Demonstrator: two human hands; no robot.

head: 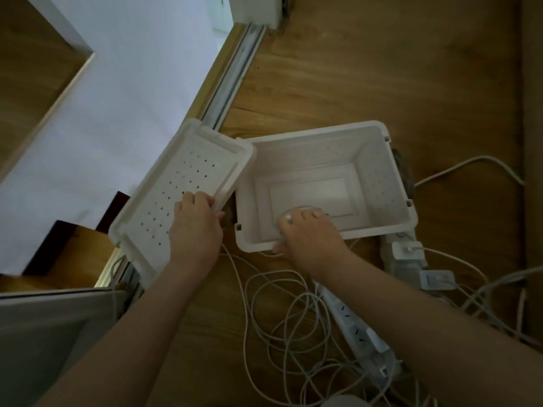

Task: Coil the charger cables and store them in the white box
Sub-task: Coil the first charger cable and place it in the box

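The white box [379, 171] stands open on the wooden floor. My right hand [308, 233] reaches over its near rim and holds a small coiled white cable [302, 207] against the box bottom. To the left, my left hand [195, 221] grips the edge of the perforated white lid [176, 183], which lies tilted beside the box. Loose white charger cables [288, 312] lie tangled on the floor below the box, between my forearms.
A white power strip [361, 333] lies at the lower right among the cables, with white charger adapters [408, 254] plugged in near the box's right corner. A sliding-door track [235, 69] and a white wall run along the left.
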